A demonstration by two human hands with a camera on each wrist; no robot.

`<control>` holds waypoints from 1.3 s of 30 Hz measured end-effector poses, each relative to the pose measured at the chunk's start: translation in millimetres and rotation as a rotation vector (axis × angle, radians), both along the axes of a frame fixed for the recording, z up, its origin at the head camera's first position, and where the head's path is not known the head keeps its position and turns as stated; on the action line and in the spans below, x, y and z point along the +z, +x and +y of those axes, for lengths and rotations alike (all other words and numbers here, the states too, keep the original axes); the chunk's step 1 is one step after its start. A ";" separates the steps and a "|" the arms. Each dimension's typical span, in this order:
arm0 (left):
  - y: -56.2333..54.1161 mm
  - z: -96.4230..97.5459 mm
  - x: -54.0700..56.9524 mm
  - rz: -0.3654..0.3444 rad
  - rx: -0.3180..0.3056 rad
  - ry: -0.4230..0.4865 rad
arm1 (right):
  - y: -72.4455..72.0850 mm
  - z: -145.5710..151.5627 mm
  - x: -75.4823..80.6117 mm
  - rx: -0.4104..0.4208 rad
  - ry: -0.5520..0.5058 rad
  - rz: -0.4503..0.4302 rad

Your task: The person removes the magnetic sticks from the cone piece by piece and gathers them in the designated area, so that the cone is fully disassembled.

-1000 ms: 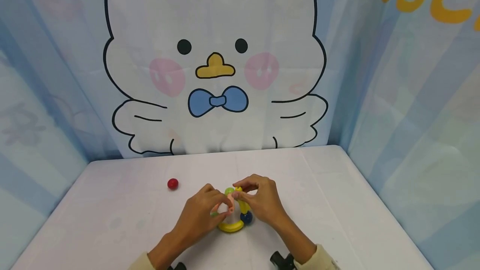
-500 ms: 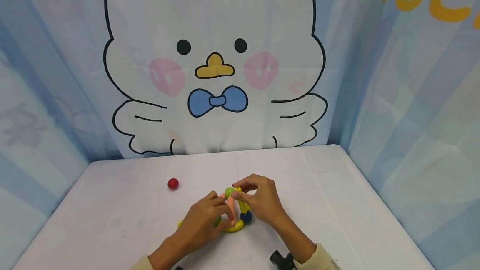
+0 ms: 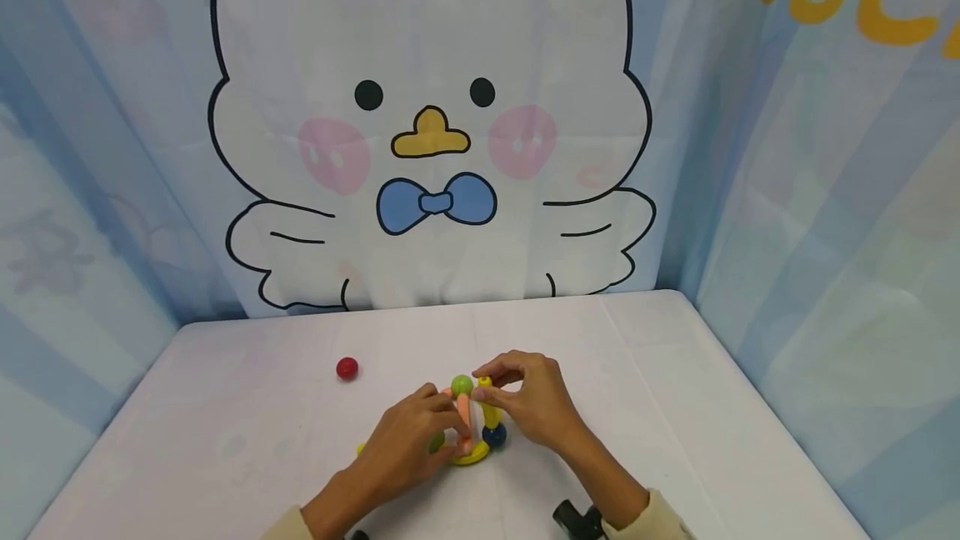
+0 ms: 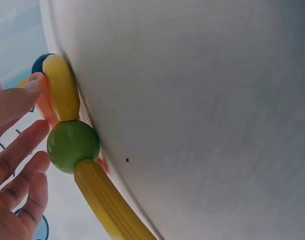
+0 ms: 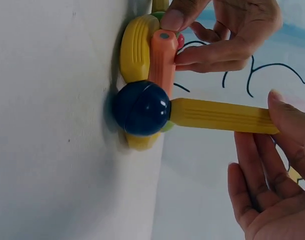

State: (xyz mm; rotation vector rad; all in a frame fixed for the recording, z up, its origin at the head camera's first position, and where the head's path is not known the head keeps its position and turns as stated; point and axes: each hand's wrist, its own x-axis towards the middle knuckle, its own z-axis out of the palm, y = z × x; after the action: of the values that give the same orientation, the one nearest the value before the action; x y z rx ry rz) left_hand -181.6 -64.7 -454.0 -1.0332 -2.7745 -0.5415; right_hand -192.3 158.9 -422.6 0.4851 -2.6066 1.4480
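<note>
In the head view my left hand [image 3: 408,440] pinches the near end of an orange magnetic stick [image 3: 464,413] between thumb and finger. The stick's end face, with a grey disc, shows in the right wrist view, beside a curved yellow stick [image 5: 135,47]. My right hand [image 3: 538,400] pinches the top of a straight yellow stick [image 5: 220,114], whose other end meets a dark blue ball [image 5: 142,108] on the table. Under my left hand, a green ball [image 4: 73,146] joins the curved stick and another yellow stick [image 4: 110,205]. A light green ball [image 3: 462,386] sits at the far side.
A loose red ball [image 3: 347,368] lies on the white table [image 3: 247,407], left of the joined pieces. A printed cloth backdrop [image 3: 431,257] stands behind the table. Black gear [image 3: 577,518] hangs under the right wrist.
My left hand has come nearer to me, bringing the orange stick's near end down beside the curved yellow stick. The right hand and its yellow stick have shifted slightly right.
</note>
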 end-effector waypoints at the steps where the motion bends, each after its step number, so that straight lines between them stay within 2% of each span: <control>1: -0.2 0.5 0.0 0.001 0.000 0.000 | 1.0 2.9 1.2 -0.011 0.008 -0.005; 9: -2.2 1.8 0.3 -0.013 0.009 -0.003 | 6.4 28.5 4.0 -0.107 0.080 -0.045; 18: -3.2 -0.6 -0.1 -0.019 0.007 -0.002 | 10.3 53.4 -1.2 -0.132 0.142 -0.073; 23: -4.4 -1.4 -0.7 -0.017 -0.002 -0.006 | 11.2 65.7 -7.0 -0.157 0.198 -0.131; 26: -5.2 -2.2 -0.9 -0.011 -0.004 -0.005 | 10.0 72.1 -13.3 -0.140 0.220 -0.162; 33: -5.2 -3.5 -0.3 -0.016 -0.012 0.002 | 5.4 81.9 -29.8 -0.038 0.307 -0.195; 39: -3.5 -7.0 1.3 -0.032 -0.012 0.001 | 5.0 80.2 -32.0 -0.010 0.389 -0.169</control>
State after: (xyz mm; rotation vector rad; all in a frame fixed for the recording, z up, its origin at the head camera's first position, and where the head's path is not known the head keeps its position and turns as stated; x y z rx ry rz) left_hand -185.2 -71.7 -452.7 -1.0506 -2.7968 -0.5659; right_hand -187.3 239.1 -454.5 0.3996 -3.0349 1.0157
